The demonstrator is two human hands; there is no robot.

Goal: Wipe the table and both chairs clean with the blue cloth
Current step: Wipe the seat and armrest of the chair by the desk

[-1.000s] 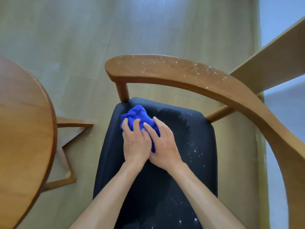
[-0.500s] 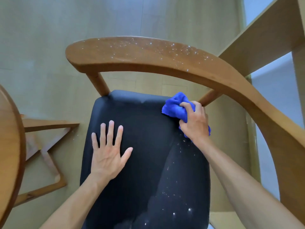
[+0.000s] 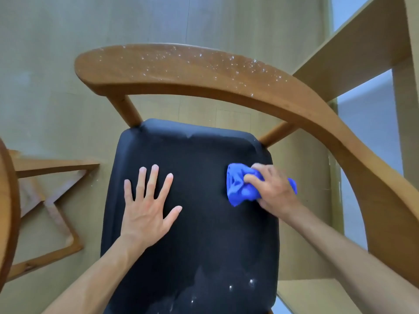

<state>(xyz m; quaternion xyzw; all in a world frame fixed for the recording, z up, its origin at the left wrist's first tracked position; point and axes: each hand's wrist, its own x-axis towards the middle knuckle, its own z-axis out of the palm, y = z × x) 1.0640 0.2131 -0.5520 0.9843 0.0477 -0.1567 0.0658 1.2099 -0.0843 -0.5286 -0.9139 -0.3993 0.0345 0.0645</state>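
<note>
White specks dot the near edge of the chair's black seat cushion (image 3: 204, 234). Further in, the person's left hand (image 3: 145, 214) lies flat on the cushion's left half, fingers (image 3: 154, 177) spread wide and grasping nothing. At the cushion's right edge the right hand (image 3: 275, 191) presses down the bunched blue cloth (image 3: 240, 189), its fingers clenched around it. Beyond, the curved wooden backrest (image 3: 181, 71) carries a scatter of white crumbs. The round table (image 3: 6, 200) edge shows at far left.
</note>
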